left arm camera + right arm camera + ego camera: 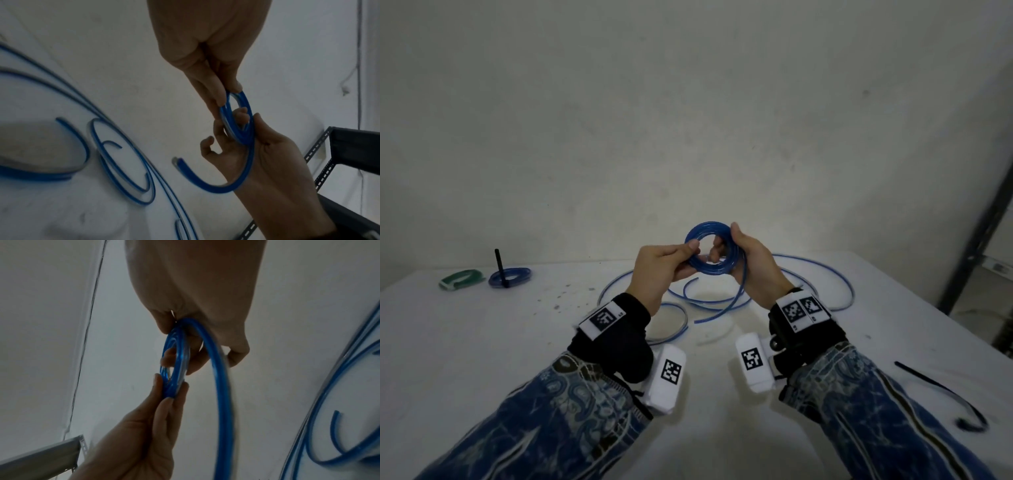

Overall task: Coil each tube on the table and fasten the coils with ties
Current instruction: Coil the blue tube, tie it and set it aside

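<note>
Blue translucent tubing forms a small coil (709,247) held upright above the white table (482,342), its open centre facing the person. The left hand (661,270) pinches the coil's left edge between thumb and curled fingers. The right hand (751,260) grips the right edge, fingers threaded through the centre and thumb over the rim. An uncoiled tail (726,301) hangs from the right side down to loose tubing loops (822,270) on the table. A fastened blue coil (510,277) lies far left, beside a green coil (461,278). A black tie (945,394) lies at right.
</note>
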